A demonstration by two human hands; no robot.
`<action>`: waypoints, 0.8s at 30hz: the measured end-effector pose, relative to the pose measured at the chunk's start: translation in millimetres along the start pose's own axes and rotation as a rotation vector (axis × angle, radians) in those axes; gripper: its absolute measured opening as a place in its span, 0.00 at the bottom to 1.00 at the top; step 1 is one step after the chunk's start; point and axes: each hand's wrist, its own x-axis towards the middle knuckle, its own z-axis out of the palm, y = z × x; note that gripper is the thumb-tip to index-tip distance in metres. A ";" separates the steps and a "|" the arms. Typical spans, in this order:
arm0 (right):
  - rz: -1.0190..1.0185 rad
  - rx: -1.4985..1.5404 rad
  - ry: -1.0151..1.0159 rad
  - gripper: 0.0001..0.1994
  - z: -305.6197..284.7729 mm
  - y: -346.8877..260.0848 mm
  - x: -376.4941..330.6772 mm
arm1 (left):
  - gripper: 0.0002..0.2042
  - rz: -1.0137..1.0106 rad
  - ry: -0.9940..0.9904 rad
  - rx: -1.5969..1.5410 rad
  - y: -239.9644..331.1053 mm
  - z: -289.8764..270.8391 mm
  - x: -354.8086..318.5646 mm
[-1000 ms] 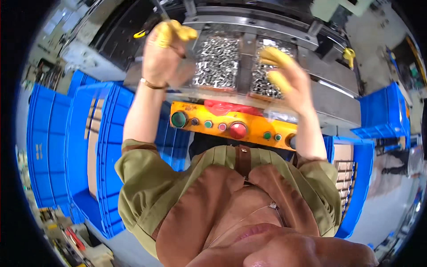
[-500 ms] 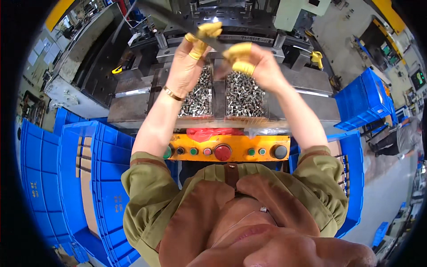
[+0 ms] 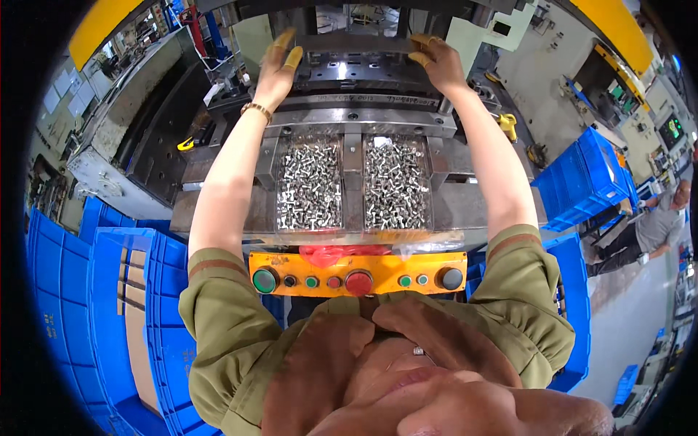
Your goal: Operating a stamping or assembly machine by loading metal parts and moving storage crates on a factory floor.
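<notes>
A dark, flat metal strip [image 3: 356, 44] lies level across the die of a press, spanning the space between my two hands. At its left end is my left hand [image 3: 276, 76], yellow covers on its fingertips, thumb and fingers closed on the strip. The other end is pinched by my right hand [image 3: 442, 69], whose fingers also wear yellow covers. Beneath the strip sits the lower die [image 3: 349, 70] with a bright spot of light on it. Nearer to me, a left tray [image 3: 309, 185] and a right tray [image 3: 396, 185] are filled with small shiny metal bolt-like pieces.
A yellow control panel [image 3: 378, 275] with a red button and several smaller ones runs in front of me. Blue crates stand at the left [image 3: 120, 327] and right [image 3: 585, 182]. A yellow-handled tool [image 3: 507, 127] lies right of the die. A person [image 3: 654, 225] is at the far right.
Both hands moved away from me and spread apart. The strip, tilted and blurred over the trays before, is now level across the die. The trays are fully visible.
</notes>
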 end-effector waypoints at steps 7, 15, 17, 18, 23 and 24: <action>0.122 0.111 -0.067 0.18 10.5 8.3 1.8 | 0.14 -0.229 -0.215 -0.122 -26.3 23.2 16.1; 0.149 0.055 -0.096 0.15 11.5 1.9 7.0 | 0.13 -0.419 -0.332 0.342 -5.2 24.4 26.4; 0.173 -0.083 -0.144 0.14 10.4 1.2 6.7 | 0.13 -0.448 -0.413 0.440 -2.2 25.5 27.1; 0.183 -0.151 -0.167 0.14 10.1 1.0 6.2 | 0.14 -0.464 -0.455 0.487 -1.8 25.8 26.4; 0.164 -0.202 -0.172 0.12 9.4 2.3 4.5 | 0.16 -0.301 -0.420 0.514 -7.6 28.6 19.5; 0.157 -0.209 -0.171 0.12 9.8 3.2 4.6 | 0.16 -0.282 -0.406 0.510 -9.4 29.6 18.1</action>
